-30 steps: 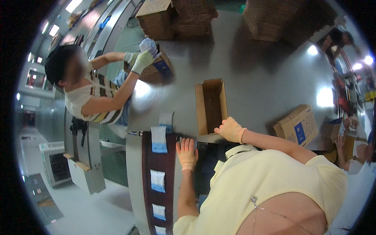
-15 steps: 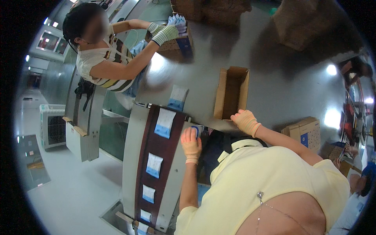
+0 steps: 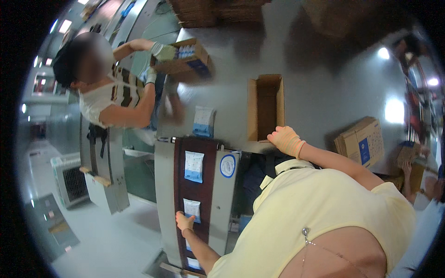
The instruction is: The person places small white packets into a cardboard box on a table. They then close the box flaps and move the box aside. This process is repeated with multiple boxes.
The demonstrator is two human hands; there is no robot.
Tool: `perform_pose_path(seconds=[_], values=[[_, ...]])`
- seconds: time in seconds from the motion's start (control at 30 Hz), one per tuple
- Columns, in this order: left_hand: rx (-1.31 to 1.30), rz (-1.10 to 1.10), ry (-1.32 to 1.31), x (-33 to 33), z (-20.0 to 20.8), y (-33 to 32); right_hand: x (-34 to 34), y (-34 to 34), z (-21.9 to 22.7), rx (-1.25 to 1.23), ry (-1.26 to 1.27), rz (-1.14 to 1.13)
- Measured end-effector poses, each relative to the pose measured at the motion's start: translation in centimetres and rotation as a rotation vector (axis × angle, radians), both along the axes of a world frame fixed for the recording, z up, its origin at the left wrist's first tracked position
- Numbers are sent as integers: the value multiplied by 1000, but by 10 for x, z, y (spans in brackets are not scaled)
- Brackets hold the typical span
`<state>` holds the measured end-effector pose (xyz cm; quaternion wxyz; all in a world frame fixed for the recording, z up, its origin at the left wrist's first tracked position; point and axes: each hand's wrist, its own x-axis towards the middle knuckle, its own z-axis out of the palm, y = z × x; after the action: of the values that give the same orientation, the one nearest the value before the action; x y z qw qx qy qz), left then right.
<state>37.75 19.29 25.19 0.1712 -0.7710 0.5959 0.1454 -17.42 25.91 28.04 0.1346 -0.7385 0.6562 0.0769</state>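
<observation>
left grip (image 3: 186, 221): thumb and fingers partly spread at a blue-white packet (image 3: 192, 207) on the dark belt (image 3: 193, 190); cannot tell whether it has hold | right grip (image 3: 286, 140): fingers closed on the near edge of the open carton (image 3: 253, 109) | carton: on the grey surface (image 3: 232, 88) | second packet (image 3: 204, 121): on the surface, beyond the belt's end

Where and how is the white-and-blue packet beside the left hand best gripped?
Probably across its middle, by both long sides, from above: the packet lies flat on the belt, longer than wide, with bare belt along its right edge.
</observation>
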Motion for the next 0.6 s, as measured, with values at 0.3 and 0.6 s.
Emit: perform_pose_path(seconds=[0.3,0.6], values=[[-213,-66,898,-107,-25,-172,0,-3,7,54,-21,-34],[201,-208,768,-298,-70,-266,-7,-14,11,85,-22,4]])
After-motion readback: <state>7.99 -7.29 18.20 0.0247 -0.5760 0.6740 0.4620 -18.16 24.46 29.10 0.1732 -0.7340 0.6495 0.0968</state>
